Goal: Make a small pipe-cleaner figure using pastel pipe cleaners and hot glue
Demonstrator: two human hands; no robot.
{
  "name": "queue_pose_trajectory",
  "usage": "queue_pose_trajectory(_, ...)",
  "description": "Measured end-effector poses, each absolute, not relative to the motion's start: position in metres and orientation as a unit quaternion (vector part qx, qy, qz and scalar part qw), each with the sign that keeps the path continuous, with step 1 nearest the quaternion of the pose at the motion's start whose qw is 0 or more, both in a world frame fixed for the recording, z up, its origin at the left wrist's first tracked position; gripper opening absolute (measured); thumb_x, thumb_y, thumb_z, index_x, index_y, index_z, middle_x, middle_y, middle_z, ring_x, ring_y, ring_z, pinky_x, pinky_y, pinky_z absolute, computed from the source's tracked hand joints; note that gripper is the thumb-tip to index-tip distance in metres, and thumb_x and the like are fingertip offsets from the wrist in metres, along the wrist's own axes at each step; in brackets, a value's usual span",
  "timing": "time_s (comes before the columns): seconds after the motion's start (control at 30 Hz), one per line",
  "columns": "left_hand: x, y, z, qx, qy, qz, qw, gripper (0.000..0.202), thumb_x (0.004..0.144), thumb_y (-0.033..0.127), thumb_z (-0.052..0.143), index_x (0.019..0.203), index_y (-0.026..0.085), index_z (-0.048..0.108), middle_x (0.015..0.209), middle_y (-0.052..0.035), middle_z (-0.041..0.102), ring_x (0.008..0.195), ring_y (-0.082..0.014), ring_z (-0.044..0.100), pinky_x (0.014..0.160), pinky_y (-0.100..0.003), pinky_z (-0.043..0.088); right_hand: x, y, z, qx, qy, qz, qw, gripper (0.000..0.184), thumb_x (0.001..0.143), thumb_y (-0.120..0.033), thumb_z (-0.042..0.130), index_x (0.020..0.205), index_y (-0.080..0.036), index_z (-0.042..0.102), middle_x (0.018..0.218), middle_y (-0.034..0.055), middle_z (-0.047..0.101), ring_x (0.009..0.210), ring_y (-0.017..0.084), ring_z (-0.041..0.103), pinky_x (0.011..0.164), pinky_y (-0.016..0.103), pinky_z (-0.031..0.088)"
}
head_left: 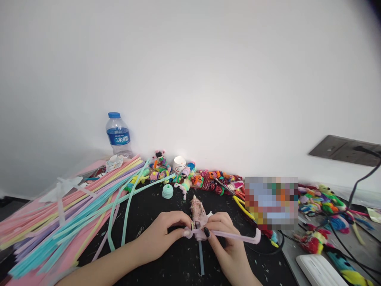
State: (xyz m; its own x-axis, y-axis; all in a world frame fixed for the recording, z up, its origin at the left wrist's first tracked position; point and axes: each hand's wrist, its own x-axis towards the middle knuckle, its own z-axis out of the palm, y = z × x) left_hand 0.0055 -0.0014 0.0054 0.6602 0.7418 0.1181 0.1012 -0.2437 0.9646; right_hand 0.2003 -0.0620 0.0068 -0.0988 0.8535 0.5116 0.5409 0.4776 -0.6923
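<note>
Low in the middle of the head view, my left hand (162, 236) and my right hand (226, 242) meet over a black table (154, 206). Both pinch a pale pink pipe cleaner (238, 236) that wraps round a light blue stick (201, 258). The pipe cleaner's free end runs off to the right and hooks upward. On top of the stick sits a small fuzzy pink bud (197, 208), just above my fingers. My right fingernails are dark.
A big sheaf of pastel pipe cleaners (59, 214) covers the left side. A water bottle (118, 135) and a small white cup (179, 163) stand by the wall. Colourful fuzzy pieces (208, 180) line the back, with a black cable (354, 190) and white device (320, 270) at right.
</note>
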Motion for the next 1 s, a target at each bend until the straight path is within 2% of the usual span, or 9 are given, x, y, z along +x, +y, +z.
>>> queue_pose_trajectory(0.17,0.0045,-0.0004,0.0041,0.663,0.29,0.317,0.613,0.008,0.079,0.024,0.057,0.083,0.018,0.062,0.088,-0.0035,0.065,0.086,-0.0193,0.058,0.081,-0.03,0.043,0.1999,-0.0638,0.0106,-0.477,-0.727,0.167,0.465,0.016,0.084,-0.016,0.052,0.085,-0.022,0.067,0.08,0.0052,0.063,0.077,0.021,0.057,0.067,0.034,0.046)
queue_pose_trajectory(0.53,0.0048,0.0073,0.0062,0.59,0.323,0.357,0.649,0.011,0.077,0.028,0.061,0.082,0.019,0.056,0.08,-0.0001,0.062,0.082,-0.0174,0.056,0.076,-0.027,0.039,0.1997,-0.0671,0.0097,-0.444,-0.75,0.163,0.463,0.033,0.083,-0.01,0.048,0.109,-0.024,0.064,0.088,0.0069,0.065,0.08,0.021,0.058,0.068,0.034,0.048)
queue_pose_trajectory(0.77,0.006,0.005,0.0054,0.551,0.326,0.368,0.674,0.012,0.078,0.029,0.062,0.083,0.018,0.056,0.075,0.0013,0.06,0.076,-0.0143,0.054,0.072,-0.025,0.038,0.1987,-0.0692,0.0106,-0.455,-0.748,0.18,0.447,0.036,0.085,-0.012,0.046,0.114,-0.024,0.062,0.088,0.0073,0.064,0.078,0.02,0.058,0.068,0.033,0.047)
queue_pose_trajectory(1.0,0.0084,0.004,0.0012,0.488,0.305,0.371,0.729,0.013,0.078,0.027,0.063,0.084,0.018,0.056,0.078,0.0006,0.059,0.081,-0.0142,0.054,0.082,-0.03,0.042,0.1998,-0.0669,0.0042,-0.44,-0.747,0.188,0.461,0.034,0.086,-0.013,0.045,0.113,-0.021,0.063,0.086,0.0079,0.063,0.077,0.019,0.059,0.067,0.031,0.048)
